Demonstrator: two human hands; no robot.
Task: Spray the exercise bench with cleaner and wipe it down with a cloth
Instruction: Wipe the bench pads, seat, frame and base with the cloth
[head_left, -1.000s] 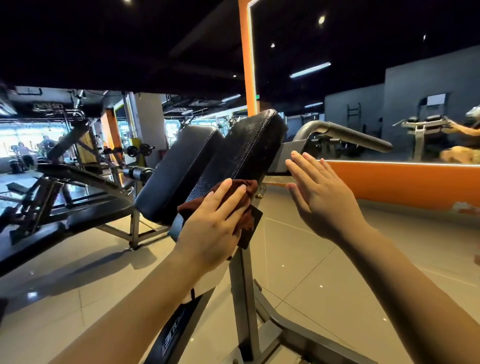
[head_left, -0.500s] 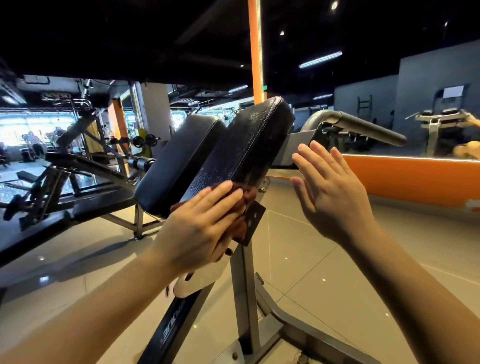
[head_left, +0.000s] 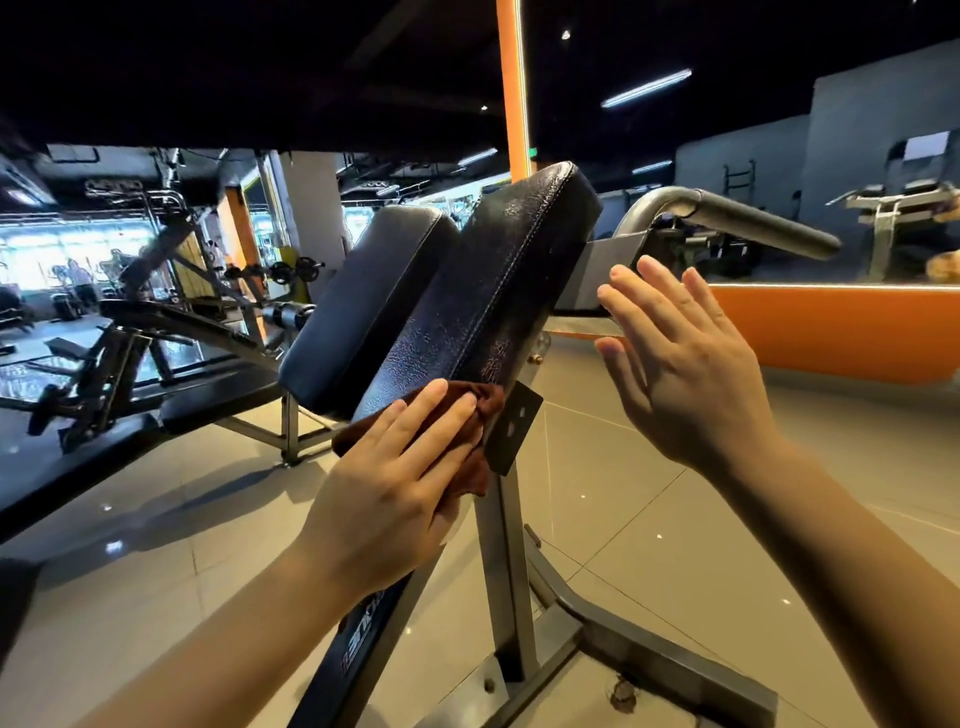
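1. At far left stand dark weight machines (head_left: 156, 332) on a black floor mat, with bright windows behind them.
2. Just right of them, two black padded cushions tilt upward side by side; the left pad (head_left: 363, 306) sits slightly behind the right pad (head_left: 483, 291), whose leather looks cracked and shiny.
3. The left hand (head_left: 389, 493) lies flat, fingers straight and spread, pressing a brown cloth (head_left: 470, 431) against the lower end of the right pad. The cloth bunches out past the fingertips and hangs below the pad's bottom edge.
4. A black metal plate (head_left: 514, 431) sits just beside the cloth, fixed to the grey steel post (head_left: 506, 571) that carries the bench down to its floor frame.
5. The right hand (head_left: 685, 374) is held up in the air, palm toward the pad, fingers straight and slightly apart, gripping nothing; it is near the pad's side but apart from it.
6. Behind that hand a grey curved handle (head_left: 748, 218) runs rightward, above an orange wall band (head_left: 852, 332).
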